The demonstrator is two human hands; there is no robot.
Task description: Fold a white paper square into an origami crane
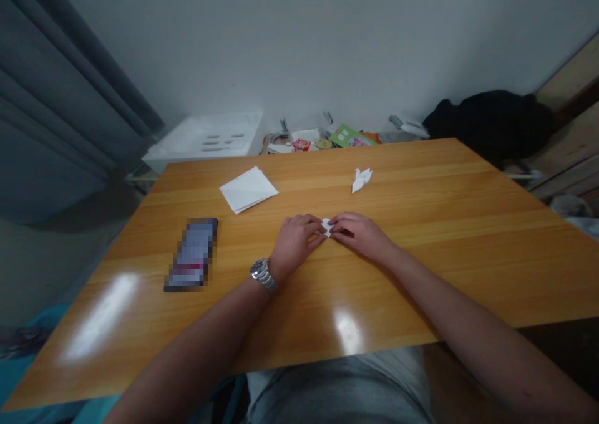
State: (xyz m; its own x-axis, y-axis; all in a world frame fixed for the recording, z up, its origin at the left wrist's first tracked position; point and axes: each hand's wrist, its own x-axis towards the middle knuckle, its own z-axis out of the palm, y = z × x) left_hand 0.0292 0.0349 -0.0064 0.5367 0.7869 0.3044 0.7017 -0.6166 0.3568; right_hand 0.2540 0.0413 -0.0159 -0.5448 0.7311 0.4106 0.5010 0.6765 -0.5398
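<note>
Between my two hands is a small folded piece of white paper, held just above or on the wooden table. My left hand, with a metal watch on its wrist, pinches the paper's left side. On the right side, the fingertips of my right hand are closed on the same paper. Much of the paper is hidden by the fingers. Beyond my right hand lies a folded white paper crane. A small stack of white paper sheets rests farther back on the left.
A phone with a blurred-out screen lies on the left of the table. Past the far edge stand a white plastic tray, a green box and small clutter. A black cloth heap is at the back right.
</note>
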